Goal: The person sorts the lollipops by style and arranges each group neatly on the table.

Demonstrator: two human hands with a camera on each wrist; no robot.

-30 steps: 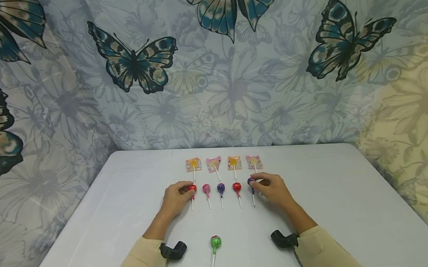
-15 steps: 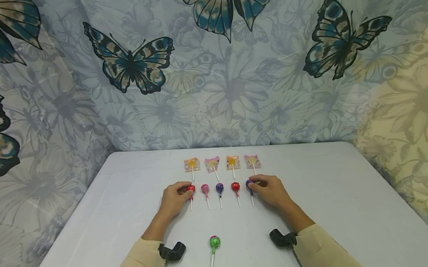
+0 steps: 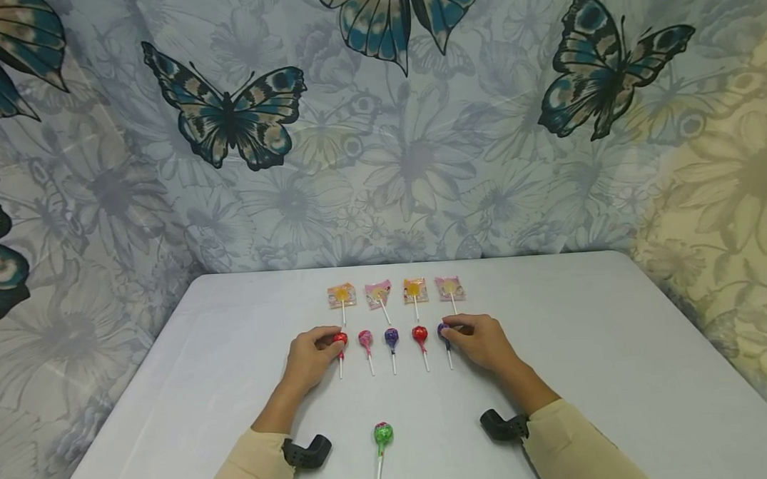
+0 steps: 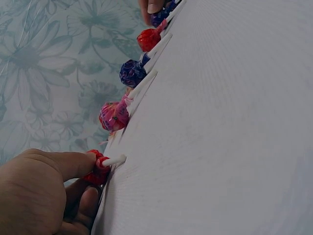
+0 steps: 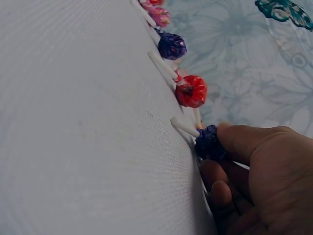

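At the left end of a row of ball lollipops, my left hand [image 3: 309, 358] pinches the head of a red lollipop [image 4: 99, 169] between thumb and fingers. My right hand [image 3: 486, 341] pinches a dark purple lollipop [image 5: 210, 142] at the row's right end. Between the hands lie a pink lollipop [image 3: 365, 339], another purple lollipop [image 3: 391, 337] and another red lollipop [image 3: 420, 335], sticks toward me. Closer to me, a green lollipop [image 3: 383, 435] lies apart on the white table [image 3: 191, 405].
Behind the row, several flat lollipops in clear wrappers, such as the orange one [image 3: 342, 295] and the pink one [image 3: 450, 289], form a second line. A butterfly-print cloth [image 3: 412, 167] hangs beyond the table's far edge. Black wrist cameras [image 3: 308, 452] sit at both cuffs.
The whole scene has shifted slightly left in the head view. Both hands stay on the same lollipops, and the right fingers have settled a little closer round the purple one.
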